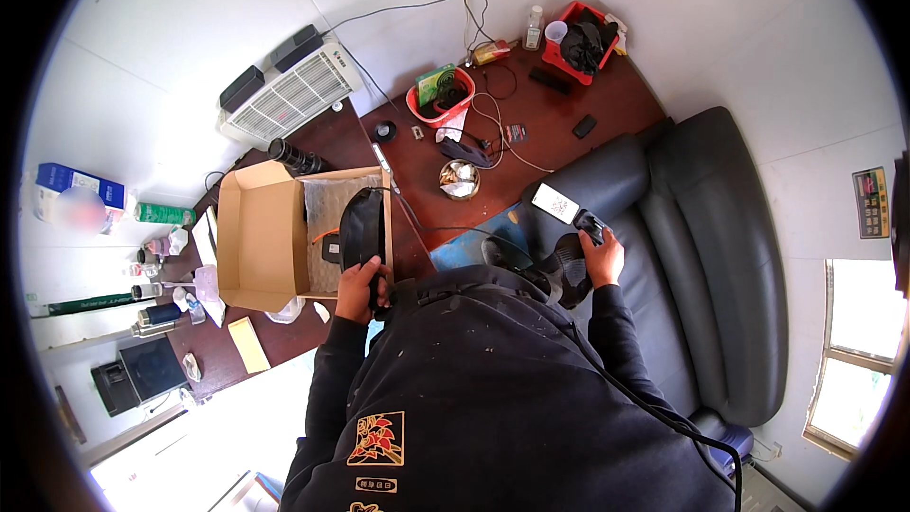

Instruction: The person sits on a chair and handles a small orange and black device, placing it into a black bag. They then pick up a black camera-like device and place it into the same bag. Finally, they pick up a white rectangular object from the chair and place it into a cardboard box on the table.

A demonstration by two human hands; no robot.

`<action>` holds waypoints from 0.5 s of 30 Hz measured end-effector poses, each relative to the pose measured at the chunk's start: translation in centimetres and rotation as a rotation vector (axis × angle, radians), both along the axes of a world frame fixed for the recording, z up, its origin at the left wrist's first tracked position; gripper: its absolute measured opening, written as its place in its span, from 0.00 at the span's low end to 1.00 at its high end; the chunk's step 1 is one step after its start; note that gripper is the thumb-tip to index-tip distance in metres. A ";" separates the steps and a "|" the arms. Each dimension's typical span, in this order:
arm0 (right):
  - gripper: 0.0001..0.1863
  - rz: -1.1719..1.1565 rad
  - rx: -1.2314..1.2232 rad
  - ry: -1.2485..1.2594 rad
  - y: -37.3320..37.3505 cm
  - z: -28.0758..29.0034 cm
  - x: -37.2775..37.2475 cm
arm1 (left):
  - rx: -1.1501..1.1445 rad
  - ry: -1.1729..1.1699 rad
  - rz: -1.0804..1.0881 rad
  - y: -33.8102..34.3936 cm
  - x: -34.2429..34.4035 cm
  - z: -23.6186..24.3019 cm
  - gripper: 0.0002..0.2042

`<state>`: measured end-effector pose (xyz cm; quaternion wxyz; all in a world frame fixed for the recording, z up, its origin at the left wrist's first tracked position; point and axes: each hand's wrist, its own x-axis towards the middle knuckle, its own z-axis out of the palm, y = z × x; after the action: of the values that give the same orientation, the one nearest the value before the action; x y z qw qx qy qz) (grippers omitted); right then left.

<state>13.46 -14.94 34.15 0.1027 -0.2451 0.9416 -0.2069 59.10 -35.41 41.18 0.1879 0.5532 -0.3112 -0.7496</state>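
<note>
My left hand [360, 290] is closed on the lower end of a black curved, pouch-like thing [360, 228], whose exact kind I cannot tell. That thing stands at the right edge of an open cardboard box [261, 237]. Clear bubble wrap [327, 204] lines the box, and a small dark object with an orange strip [330, 246] lies inside. Over the black sofa, my right hand [605, 259] has its fingers closed around a small black device [590, 224]. Just beyond its fingertips is a flat white rectangle with a printed code [555, 203], touching or close to the device.
A dark red table [512, 123] carries a red basket [443, 95], a red bin [578, 43], a round tin [460, 180] and loose cables. The black sofa [739, 265] is on my right. A white air purifier [294, 90] and several bottles stand left. A black cable [654, 408] hangs along my right arm.
</note>
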 end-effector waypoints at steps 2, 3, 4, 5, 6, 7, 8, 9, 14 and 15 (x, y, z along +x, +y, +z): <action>0.37 0.008 0.003 0.006 0.1 -0.3 -0.1 | 0.001 0.001 0.001 0.0 -0.1 0.1 0.18; 0.36 0.012 0.005 0.009 0.2 -0.5 -0.2 | 0.003 0.002 0.002 0.0 -0.1 0.2 0.18; 0.36 0.015 0.008 0.002 0.1 -0.4 -0.2 | 0.003 0.002 0.004 0.1 -0.1 0.3 0.18; 0.36 0.018 0.011 -0.006 0.0 -0.2 -0.1 | 0.007 0.009 0.008 0.1 -0.1 0.2 0.18; 0.36 0.021 0.013 -0.014 0.0 -0.1 -0.1 | 0.011 0.015 0.012 0.1 0.0 0.1 0.18; 0.36 0.020 0.018 -0.020 -0.1 0.0 0.0 | 0.015 0.022 0.015 0.1 0.1 0.1 0.18; 0.36 0.018 0.022 -0.027 -0.2 0.2 0.0 | 0.013 0.020 0.015 0.1 0.1 0.1 0.18; 0.36 0.017 0.026 -0.034 -0.2 0.3 0.0 | 0.012 0.018 0.016 0.1 0.1 0.1 0.18; 0.36 0.013 0.004 -0.008 0.0 -0.3 -0.1 | 0.015 0.015 0.017 0.1 -0.1 0.1 0.18; 0.37 0.014 0.006 -0.006 0.0 -0.4 -0.1 | 0.019 0.014 0.017 0.1 -0.1 0.1 0.18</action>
<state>13.32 -14.89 33.77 0.1074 -0.2507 0.9402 -0.2042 58.97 -35.31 41.25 0.1914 0.5524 -0.2980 -0.7546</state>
